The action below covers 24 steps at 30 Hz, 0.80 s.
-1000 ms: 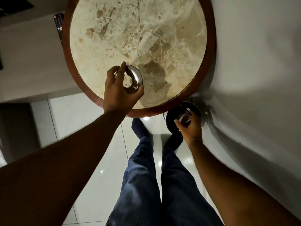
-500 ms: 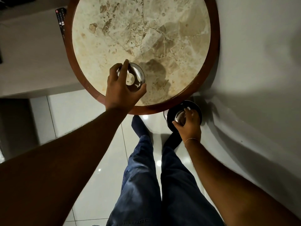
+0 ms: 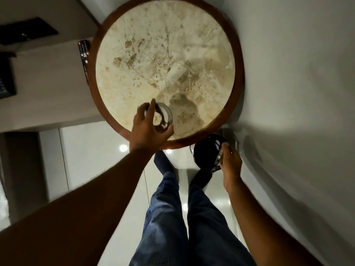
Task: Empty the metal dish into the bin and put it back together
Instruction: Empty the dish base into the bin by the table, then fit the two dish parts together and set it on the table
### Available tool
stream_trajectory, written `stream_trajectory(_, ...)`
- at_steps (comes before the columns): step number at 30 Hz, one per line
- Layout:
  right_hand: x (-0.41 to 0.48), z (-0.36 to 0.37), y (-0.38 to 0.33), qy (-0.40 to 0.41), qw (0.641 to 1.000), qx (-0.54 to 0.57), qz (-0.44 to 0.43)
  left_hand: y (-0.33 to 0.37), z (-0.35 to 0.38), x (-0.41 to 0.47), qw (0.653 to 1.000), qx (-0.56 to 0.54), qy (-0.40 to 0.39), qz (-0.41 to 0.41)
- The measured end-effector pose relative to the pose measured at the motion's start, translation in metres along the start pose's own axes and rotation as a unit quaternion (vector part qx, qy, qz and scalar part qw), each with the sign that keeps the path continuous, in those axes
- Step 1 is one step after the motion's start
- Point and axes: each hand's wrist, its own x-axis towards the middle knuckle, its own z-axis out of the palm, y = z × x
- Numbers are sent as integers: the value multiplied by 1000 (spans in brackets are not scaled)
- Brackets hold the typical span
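Your right hand (image 3: 229, 162) pinches the metal dish (image 3: 219, 157) by its rim, fingers curled round it, and holds it tipped on edge over the open mouth of the black bin (image 3: 206, 152) on the floor, just below the near edge of the round marble table (image 3: 165, 60). The dish's open face appears turned toward the bin's centre, to the left of your fingers; whether anything is left inside it cannot be told. Your left hand (image 3: 148, 129) rests on the table near its front rim, fingers spread and curved round the dish's other part, a shiny ring-shaped piece (image 3: 162, 118). Judgement: reassembly turns on carrying the dish up and to the left, toward that ring; the right hand must travel, the left need only steady.
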Motion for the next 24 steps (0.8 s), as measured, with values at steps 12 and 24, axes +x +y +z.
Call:
stream_trajectory(12,-159,51,-277,-324,882,337,65,152,-183,39,995,-86,9,52)
stream_trajectory(24,-336,117,-506,-465,824,274,-175,300,-451,102,979,-24,38,199)
